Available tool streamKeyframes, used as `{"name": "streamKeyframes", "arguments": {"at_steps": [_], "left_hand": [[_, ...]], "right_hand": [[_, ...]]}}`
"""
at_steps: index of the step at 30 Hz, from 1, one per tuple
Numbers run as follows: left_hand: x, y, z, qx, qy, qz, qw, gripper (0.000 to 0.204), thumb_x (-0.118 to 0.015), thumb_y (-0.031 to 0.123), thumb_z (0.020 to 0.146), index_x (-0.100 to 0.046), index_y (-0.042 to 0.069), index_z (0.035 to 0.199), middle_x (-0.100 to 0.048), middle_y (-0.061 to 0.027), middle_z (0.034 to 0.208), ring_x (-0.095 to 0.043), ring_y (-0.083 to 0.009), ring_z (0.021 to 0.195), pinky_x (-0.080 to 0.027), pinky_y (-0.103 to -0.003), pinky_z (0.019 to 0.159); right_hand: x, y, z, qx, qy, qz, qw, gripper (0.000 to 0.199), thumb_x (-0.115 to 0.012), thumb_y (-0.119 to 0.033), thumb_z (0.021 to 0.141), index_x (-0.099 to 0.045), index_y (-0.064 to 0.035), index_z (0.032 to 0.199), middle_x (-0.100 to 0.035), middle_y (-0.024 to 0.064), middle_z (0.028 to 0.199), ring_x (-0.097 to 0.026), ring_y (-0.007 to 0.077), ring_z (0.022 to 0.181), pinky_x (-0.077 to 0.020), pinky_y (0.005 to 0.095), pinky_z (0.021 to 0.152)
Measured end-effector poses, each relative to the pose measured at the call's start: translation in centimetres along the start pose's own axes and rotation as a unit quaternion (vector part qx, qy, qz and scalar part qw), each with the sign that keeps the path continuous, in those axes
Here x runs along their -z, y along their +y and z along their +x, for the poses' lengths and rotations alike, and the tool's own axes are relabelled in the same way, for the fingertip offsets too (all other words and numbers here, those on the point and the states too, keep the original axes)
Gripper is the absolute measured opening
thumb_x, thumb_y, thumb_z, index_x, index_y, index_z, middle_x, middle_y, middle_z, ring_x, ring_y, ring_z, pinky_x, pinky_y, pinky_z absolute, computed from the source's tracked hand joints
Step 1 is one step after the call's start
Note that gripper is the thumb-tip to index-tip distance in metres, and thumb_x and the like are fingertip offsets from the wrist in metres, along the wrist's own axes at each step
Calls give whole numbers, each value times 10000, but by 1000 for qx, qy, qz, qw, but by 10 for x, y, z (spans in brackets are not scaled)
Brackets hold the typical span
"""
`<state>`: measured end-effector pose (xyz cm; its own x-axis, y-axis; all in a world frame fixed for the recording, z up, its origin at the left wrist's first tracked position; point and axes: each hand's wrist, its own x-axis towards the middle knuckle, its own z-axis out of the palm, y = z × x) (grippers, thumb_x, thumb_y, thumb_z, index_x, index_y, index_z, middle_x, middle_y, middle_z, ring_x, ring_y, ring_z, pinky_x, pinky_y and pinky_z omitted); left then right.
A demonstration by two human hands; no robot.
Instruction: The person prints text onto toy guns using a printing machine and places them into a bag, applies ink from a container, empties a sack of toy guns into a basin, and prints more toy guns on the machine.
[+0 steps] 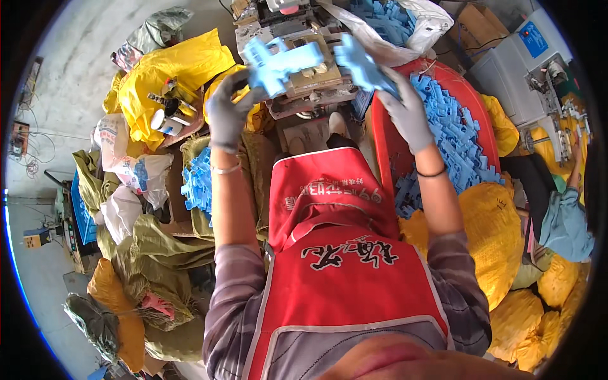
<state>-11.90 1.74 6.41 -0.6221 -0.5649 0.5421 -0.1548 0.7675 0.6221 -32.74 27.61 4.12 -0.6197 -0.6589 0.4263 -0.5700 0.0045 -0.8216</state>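
A: What is the left hand doing at the top of the frame?

B: The grey-gloved left hand (pixel 228 114), top centre-left, has its fingers bent and closed on the near end of a light-blue, branching plastic part (pixel 282 66). That part sits across the top centre of the frame, slightly blurred.

A: And the other side?

B: The grey-gloved right hand (pixel 405 111), right of top centre, holds a light-blue, elongated plastic part (pixel 362 63). Its fingers are bent around the lower end; the far end points up and left. A gap separates the two parts.

A: What's behind them?

B: A grey metal machine (pixel 326 96) with a tan plate, partly covered by the left part. I can't tell whether they touch.

A: Any more blue parts?

B: Yes. A large red tub (pixel 465 88), upper right, carries a heap of light-blue plastic parts (pixel 453 136). Another light-blue pile (pixel 198 183) lies left of the left forearm, and a white woven sack (pixel 434 25) at the upper right holds more.

A: What else is around?

B: A bright yellow sack (pixel 190 60) at upper left, and the wearer's red apron (pixel 354 285) at lower centre.
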Motion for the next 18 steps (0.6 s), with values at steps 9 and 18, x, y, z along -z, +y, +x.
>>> {"name": "streamKeyframes", "arguments": {"at_steps": [9,18], "left_hand": [[81,-94,-142,199,132,-52,970,377,-764,212,781,-645,4,1073,-686,-59,960,-641,-131,863,-507,-272,805],[73,-178,-201,279,122,202,931,406,-719,246,817,-619,73,1171,-692,-102,994,-651,-177,894,-505,-312,776]], "right_hand": [[-42,1,84,258,-146,-230,927,406,-585,-115,849,-552,-139,1253,-537,135,1237,-519,320,1142,-427,374,968],[27,28,19,213,-66,-217,950,408,-562,-162,906,-514,-25,1287,-514,132,1327,-468,277,1248,-348,365,1054]]}}
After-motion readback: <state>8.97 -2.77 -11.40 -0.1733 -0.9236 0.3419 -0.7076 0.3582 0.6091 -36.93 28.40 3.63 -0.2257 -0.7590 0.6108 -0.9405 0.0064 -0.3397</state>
